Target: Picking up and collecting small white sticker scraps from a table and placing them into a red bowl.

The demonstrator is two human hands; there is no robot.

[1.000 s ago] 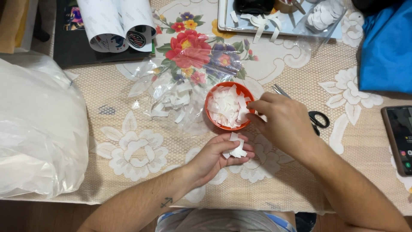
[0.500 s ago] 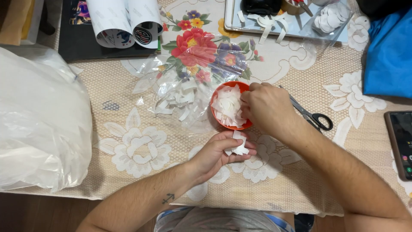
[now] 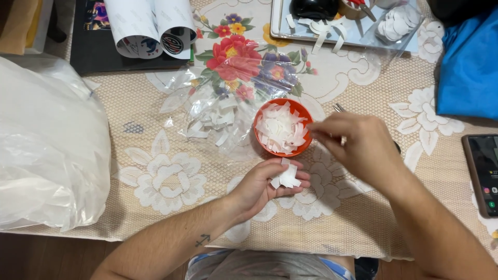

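Here the left hand [image 3: 262, 184] lies palm-up on the lace tablecloth [image 3: 155, 176], loosely cupping small white paper pieces [image 3: 286, 178] just below the orange bowl [image 3: 282, 127] of similar scraps. The right hand [image 3: 358, 148] hovers beside the bowl's rim, fingertips pinched together; whether they hold anything cannot be told.

Tabletop [image 3: 155, 243] covered by a beige lace cloth with white flowers and a red-and-purple floral centre print. Sitting on it: orange bowl [image 3: 282, 127] full of white paper scraps, mid-table. Clear plastic bag [image 3: 228, 103] with more white strips just left of the bowl, touching it. Big white plastic bag [image 3: 46, 150] at the left edge. Two rolled white sheets [image 3: 150, 26] on a black board [image 3: 104, 52], top left. Grey tray [image 3: 337, 26] with white strips and round pads, top centre. Blue cloth [image 3: 469, 72] top right. Phone [image 3: 482, 173] at the right edge. Scissors [image 3: 340, 109] right of the bowl, mostly hidden.
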